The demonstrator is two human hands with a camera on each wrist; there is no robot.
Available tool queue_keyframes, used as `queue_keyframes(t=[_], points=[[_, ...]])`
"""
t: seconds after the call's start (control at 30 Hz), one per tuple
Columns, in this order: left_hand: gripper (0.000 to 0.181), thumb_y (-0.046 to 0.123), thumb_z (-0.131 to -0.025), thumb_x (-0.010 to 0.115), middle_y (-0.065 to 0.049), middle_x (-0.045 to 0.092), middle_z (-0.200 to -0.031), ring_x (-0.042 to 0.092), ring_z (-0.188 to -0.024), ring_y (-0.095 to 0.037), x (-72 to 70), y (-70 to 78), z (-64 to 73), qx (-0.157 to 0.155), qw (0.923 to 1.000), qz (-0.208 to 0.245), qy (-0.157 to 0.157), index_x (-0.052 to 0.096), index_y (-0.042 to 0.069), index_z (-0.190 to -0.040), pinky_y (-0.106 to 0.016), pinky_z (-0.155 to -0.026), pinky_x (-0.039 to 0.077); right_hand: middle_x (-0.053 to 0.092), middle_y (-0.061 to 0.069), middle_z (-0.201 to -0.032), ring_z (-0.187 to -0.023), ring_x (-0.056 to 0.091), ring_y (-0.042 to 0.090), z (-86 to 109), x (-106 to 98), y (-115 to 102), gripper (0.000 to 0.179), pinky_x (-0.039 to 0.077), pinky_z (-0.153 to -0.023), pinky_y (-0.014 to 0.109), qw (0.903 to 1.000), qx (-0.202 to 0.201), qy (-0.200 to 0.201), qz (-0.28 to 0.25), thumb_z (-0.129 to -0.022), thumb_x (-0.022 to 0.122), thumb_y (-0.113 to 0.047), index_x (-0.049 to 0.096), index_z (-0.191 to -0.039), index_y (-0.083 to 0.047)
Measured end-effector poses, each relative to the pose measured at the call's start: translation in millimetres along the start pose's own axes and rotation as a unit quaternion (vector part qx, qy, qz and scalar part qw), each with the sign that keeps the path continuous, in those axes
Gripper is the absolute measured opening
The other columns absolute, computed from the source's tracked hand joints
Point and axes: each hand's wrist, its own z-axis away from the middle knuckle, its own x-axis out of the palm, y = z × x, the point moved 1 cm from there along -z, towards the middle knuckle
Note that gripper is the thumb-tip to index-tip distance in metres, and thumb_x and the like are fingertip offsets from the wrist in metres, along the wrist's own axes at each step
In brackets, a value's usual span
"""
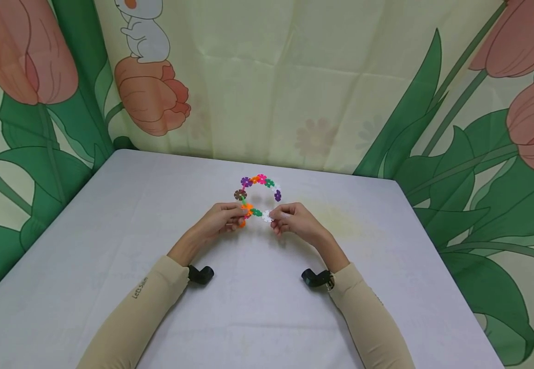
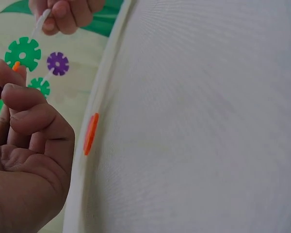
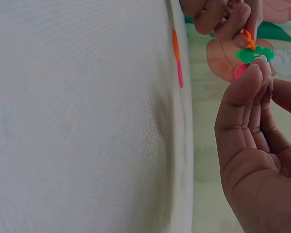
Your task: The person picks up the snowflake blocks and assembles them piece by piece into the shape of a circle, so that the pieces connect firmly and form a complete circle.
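Observation:
A curved chain of notched plastic snowflake discs [image 1: 261, 179] in several colours stands between the hands as an almost complete ring. My left hand [image 1: 224, 218] pinches an orange disc [image 1: 249, 208] at its near left side. A green disc [image 1: 256, 212] links that one to a white disc [image 1: 267, 216], which my right hand [image 1: 293, 220] grips between thumb and fingers. At the far right a purple disc [image 1: 278, 195] forms the chain's other end, apart from the white disc. In the left wrist view the left fingers [image 2: 31, 109] curl and partly hide the orange disc.
An orange disc [image 2: 90, 134] shows low at the table surface, below the left hand. White cloth covers the table [image 1: 258, 307]. Behind it hangs a curtain [image 1: 267, 92] printed with tulips and a rabbit. Black wrist cameras [image 1: 201, 275] sit at both cuffs.

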Motion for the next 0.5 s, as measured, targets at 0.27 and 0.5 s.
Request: queue_keyframes(t=[0.27,0.5], points=[[0.018,0.027,-0.106,0.066,0.005,0.062,-0.076,0.052,-0.067,-0.009,-0.4,-0.1,-0.4,-0.005,1.0,0.001,0.001,0.072,0.01,-0.106,-0.02,-0.061,0.042,0.07,0.004,-0.087,-0.075,0.065,0.016,-1.7,1.3,-0.5,0.027,0.061,-0.073,0.024,1.0,0.004,-0.005,0.002,-0.109,0.059,-0.016,0.069,-0.119,0.008],[0.018,0.025,-0.105,0.066,0.005,0.062,-0.074,0.051,-0.066,-0.009,0.7,-0.5,0.5,0.001,1.0,-0.002,0.001,0.071,0.008,-0.105,-0.021,-0.06,0.042,0.069,0.005,-0.086,-0.074,0.065,0.015,-0.2,2.5,0.5,0.028,0.061,-0.073,0.025,0.9998,0.0,-0.017,0.006,-0.109,0.059,-0.016,0.068,-0.116,0.009]])
